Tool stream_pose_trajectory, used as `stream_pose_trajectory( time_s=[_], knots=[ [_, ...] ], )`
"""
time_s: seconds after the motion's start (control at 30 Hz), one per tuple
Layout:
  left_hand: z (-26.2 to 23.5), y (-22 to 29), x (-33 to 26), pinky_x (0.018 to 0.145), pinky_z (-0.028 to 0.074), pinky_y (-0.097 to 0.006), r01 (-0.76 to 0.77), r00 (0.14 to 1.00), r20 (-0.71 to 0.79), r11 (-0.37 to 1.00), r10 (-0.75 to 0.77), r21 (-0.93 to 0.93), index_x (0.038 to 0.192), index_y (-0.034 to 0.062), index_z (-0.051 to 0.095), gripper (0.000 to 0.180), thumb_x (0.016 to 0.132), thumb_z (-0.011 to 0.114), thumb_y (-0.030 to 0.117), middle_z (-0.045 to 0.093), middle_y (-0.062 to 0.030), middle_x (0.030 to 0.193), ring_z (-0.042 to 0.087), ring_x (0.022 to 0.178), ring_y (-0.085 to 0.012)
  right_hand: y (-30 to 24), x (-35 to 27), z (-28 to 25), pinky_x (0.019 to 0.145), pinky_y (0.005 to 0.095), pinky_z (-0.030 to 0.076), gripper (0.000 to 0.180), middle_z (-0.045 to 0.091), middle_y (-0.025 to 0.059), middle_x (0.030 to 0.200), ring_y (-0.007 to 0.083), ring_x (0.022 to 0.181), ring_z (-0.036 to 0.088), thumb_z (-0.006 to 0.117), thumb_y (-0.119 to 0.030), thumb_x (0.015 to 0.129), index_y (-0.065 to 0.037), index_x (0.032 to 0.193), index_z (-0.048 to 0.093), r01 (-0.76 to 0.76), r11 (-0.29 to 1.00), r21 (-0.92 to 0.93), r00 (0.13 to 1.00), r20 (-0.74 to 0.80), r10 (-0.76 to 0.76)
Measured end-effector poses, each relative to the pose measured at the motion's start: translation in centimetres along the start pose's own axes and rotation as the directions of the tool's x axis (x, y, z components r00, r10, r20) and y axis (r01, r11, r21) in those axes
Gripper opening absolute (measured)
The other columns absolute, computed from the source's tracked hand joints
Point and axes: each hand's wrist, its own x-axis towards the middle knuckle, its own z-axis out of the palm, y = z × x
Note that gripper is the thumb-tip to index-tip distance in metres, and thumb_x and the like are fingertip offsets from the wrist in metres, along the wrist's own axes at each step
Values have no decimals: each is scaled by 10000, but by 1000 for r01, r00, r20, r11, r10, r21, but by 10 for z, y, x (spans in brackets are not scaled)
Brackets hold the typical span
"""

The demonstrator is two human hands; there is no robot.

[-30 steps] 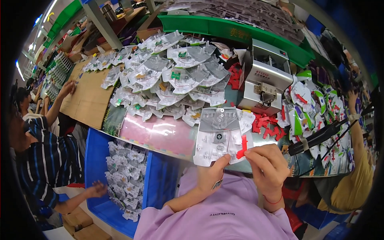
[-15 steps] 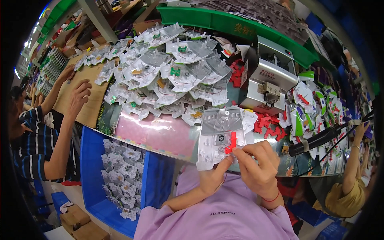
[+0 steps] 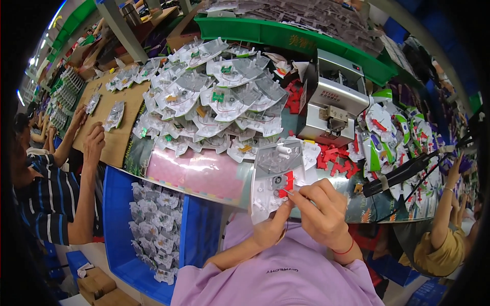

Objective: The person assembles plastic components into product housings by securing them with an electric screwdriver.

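Nearest, below the lilac shirt's (image 3: 291, 265) wearer's gaze, the left hand (image 3: 270, 228) grasps the lower edge of a white-and-grey shell (image 3: 265, 191), its thumb on the near end; the shell is held up tilted in front of the body, at the bench's near edge; the right hand (image 3: 324, 211), a red cord (image 3: 346, 250) around its wrist, has its thumb and forefinger drawn together at a red piece (image 3: 286, 184) lying against the shell's inner face; whether those fingertips pinch the piece or only touch it, I cannot tell; to the left, below the bench, a blue bin (image 3: 199, 232) holds rows of pale parts (image 3: 158, 224); just beyond the shell, a shiny pink sheet (image 3: 199, 171) lies on the bench, and loose red pieces (image 3: 337, 159) are scattered to the right; behind these stand a silver machine (image 3: 333, 112) and, left of it, a tall heap of similar shells (image 3: 219, 102), some with small green boards; white-and-green casings (image 3: 380, 137) are piled at the right; at the far left, a co-worker in a striped shirt (image 3: 56, 199) reaches over a cardboard sheet (image 3: 97, 130); farthest back, a long green tray (image 3: 255, 31) runs beneath stacked grey parts (image 3: 301, 13).
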Motion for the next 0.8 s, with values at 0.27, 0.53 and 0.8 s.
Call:
stream_pose_trajectory(
  time_s=[0.27,0.53,0.8],
  knots=[
    [-10,-17,-2,671,442,-228,32,998,-53,999,-33,-18,992,-16,515,211,782,520,-36,559,-50,905,539,790,-111,0,-6,1,445,274,405,258,510,52,721,186,602,489,561,-40,532,17,782,589,-55,998,28,997,63,53],
    [-13,-28,-12,700,435,-236,32,999,-21,999,-32,28,1057,-36,479,313,748,532,-23,551,-65,931,526,816,-118,-17,-20,-14,426,276,385,207,491,29,653,180,570,491,604,29,547,-23,746,601,-153,988,-7,984,87,153],
    [-1,-13,0,743,428,-246,147,974,142,966,-179,211,1165,-71,416,515,668,533,3,544,-92,957,519,846,-131,-20,-36,-31,435,282,383,201,505,43,646,193,549,493,638,31,593,-28,784,618,-306,952,-24,937,172,305]
  ],
)
